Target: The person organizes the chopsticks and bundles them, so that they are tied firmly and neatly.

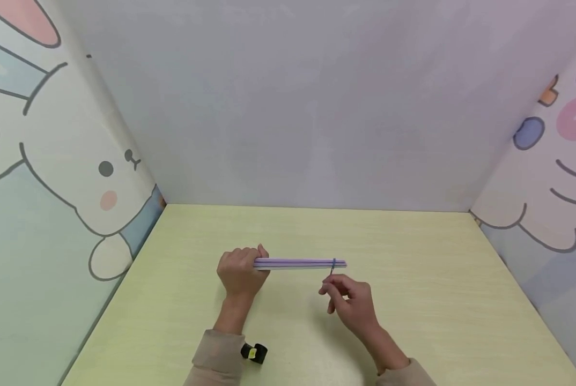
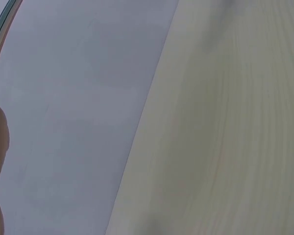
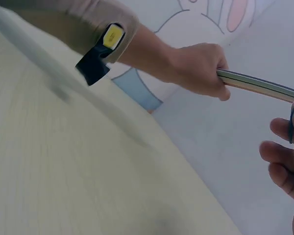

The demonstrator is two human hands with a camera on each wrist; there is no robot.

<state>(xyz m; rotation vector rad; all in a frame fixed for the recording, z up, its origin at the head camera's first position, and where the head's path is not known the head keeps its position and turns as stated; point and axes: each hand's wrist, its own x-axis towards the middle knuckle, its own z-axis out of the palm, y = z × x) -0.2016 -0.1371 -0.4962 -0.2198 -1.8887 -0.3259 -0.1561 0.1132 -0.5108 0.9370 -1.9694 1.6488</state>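
Left hand [image 1: 242, 269] clamped on slim pastel sticks [image 1: 293, 263] above the pale-yellow surface [image 1: 442, 289]; right hand [image 1: 353, 303] pinching a thin blue band [image 1: 334, 263] around their free end; grey wall [image 1: 307, 118] along the far edge [image 1: 317, 208].

A blue band [image 1: 334, 263] crosses the bundled purplish sticks [image 1: 293, 263] near one end.

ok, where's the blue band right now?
In the head view, the blue band is right of centre, near the right end of the stick bundle, with a strand running down to the right hand.
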